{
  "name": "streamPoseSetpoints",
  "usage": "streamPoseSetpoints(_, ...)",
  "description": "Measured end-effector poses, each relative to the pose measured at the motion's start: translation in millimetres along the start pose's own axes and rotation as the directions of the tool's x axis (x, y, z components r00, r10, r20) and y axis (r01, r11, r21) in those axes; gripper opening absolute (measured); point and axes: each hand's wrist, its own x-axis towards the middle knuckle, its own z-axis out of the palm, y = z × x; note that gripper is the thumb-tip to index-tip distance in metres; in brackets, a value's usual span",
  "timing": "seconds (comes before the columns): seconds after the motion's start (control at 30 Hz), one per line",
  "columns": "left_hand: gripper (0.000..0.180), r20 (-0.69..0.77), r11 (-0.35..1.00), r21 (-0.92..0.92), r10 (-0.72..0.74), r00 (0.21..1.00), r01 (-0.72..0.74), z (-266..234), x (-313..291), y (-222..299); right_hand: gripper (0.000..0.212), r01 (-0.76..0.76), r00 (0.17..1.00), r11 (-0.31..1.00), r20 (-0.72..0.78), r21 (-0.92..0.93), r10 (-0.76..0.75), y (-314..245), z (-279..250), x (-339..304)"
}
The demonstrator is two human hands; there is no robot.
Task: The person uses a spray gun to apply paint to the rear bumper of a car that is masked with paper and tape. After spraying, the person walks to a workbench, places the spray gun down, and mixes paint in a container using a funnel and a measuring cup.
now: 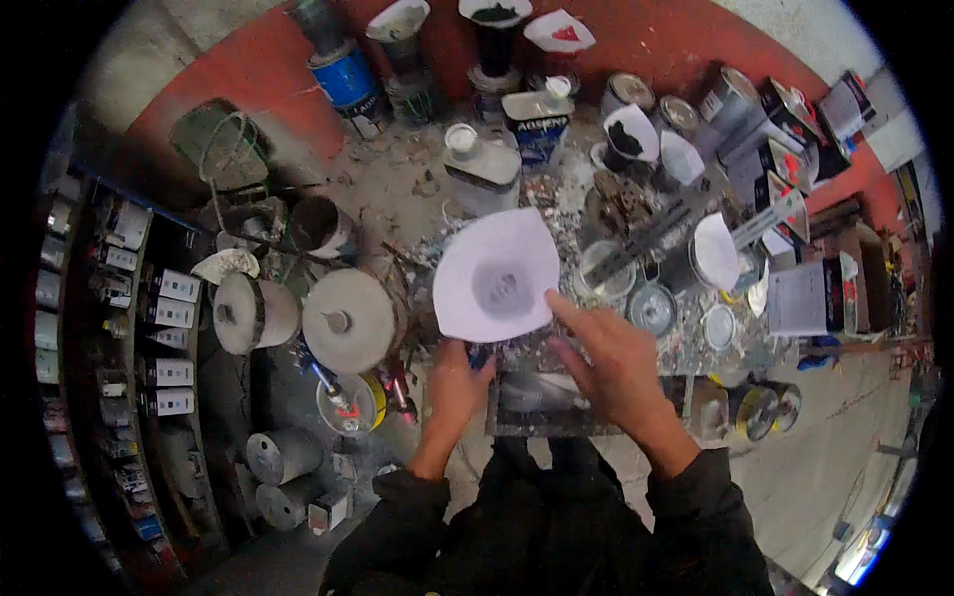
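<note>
A white paper paint strainer (452,268), wide-mouthed and cone-shaped, stands at the near edge of the workbench with its mouth facing up. A greyish mesh shows deep inside it. Just below its near rim is my left hand (455,392), fingers curled around a dark bluish object that the strainer mostly hides. My right hand (611,363) is at the strainer's right side, index finger stretched out to the rim and thumb held apart below. Nothing shows inside the right hand. Beyond the strainer stand a white-capped bottle (482,164) and a rectangular solvent can (537,124).
Left of the strainer are two lidded pots (348,320) and an open can (323,226). Used strainers in cups (631,139) line the back and right. A metal ruler (636,243) leans over cups at right. Shelves of cans (174,318) stand far left.
</note>
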Motion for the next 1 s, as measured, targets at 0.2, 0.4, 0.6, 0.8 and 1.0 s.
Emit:
streamPoseSetpoints(0.2,0.039,-0.083,0.984,-0.165,0.052,0.995,-0.066,-25.7,-62.4,-17.5,0.031,-0.398,0.886,0.903,-0.190,0.162,0.424,27.2,-38.9,-79.4)
streamPoseSetpoints(0.4,0.023,0.264,0.924,-0.216,0.366,0.892,-0.316,30.8,-115.8,-10.4,0.015,-0.664,0.747,0.747,-0.083,-0.042,0.660,80.5,-45.8,-222.0)
streamPoseSetpoints(0.6,0.024,0.361,0.981,-0.105,0.193,0.913,-0.165,119.5,-119.1,19.6,0.031,-0.748,0.651,0.658,0.097,-0.083,0.753,100.0,-44.8,-325.8)
streamPoseSetpoints(0.8,0.025,0.317,0.984,0.037,0.155,0.936,-0.175,177.1,-123.9,21.3,0.036,-0.780,0.605,0.621,0.156,-0.076,0.780,120.9,-77.8,-390.4)
streamPoseSetpoints(1.0,0.028,0.505,0.985,0.097,0.075,0.860,-0.142,180.1,-150.3,70.6,0.034,-0.860,0.510,0.496,0.237,0.123,0.827,156.8,-104.4,-439.9)
